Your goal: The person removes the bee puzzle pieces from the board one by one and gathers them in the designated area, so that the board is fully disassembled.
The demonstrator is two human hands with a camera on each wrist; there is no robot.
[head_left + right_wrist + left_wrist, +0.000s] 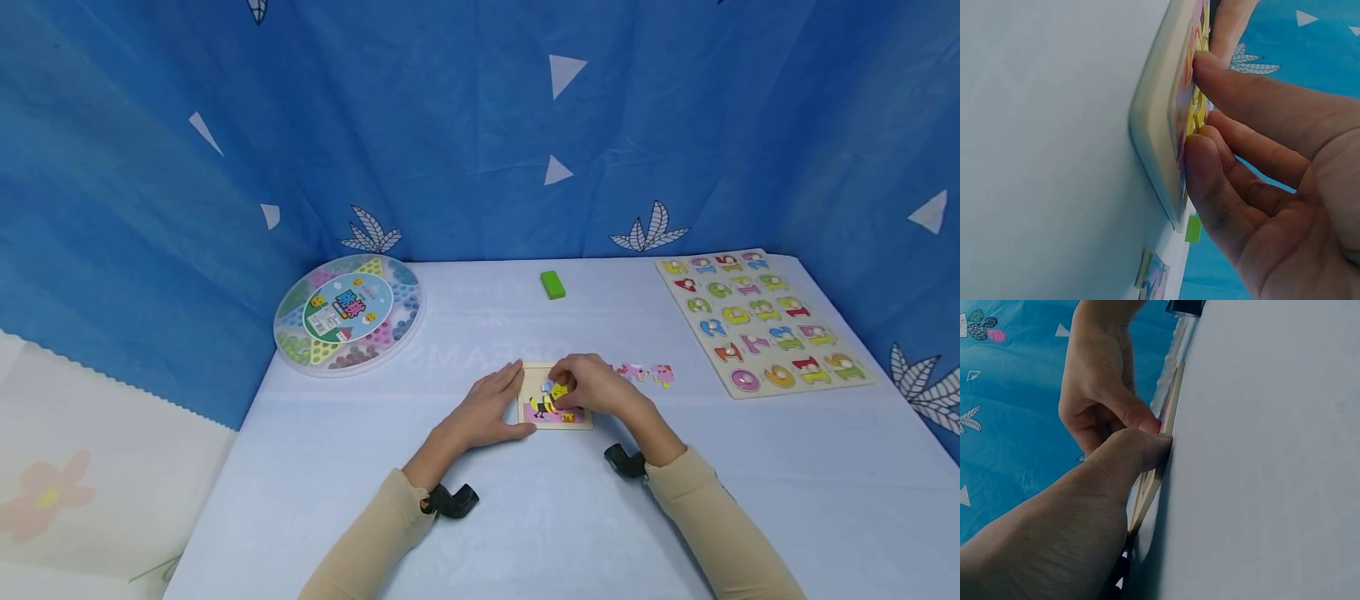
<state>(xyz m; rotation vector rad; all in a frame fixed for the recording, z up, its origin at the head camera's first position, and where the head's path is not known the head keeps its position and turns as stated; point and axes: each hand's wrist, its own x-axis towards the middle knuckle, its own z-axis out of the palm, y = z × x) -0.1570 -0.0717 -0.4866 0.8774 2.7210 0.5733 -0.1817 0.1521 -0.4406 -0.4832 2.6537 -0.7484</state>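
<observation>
There are two hands, one left hand and one right hand, and two black wrist devices. One white table bears one picture-puzzle board, at least two loose puzzle pieces, one green block, one number board and one round game box.

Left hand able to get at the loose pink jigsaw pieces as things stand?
Probably not straight across: the right hand, at the pale wooden puzzle tray, is between the left hand and the pink pieces. A detour might work.
</observation>
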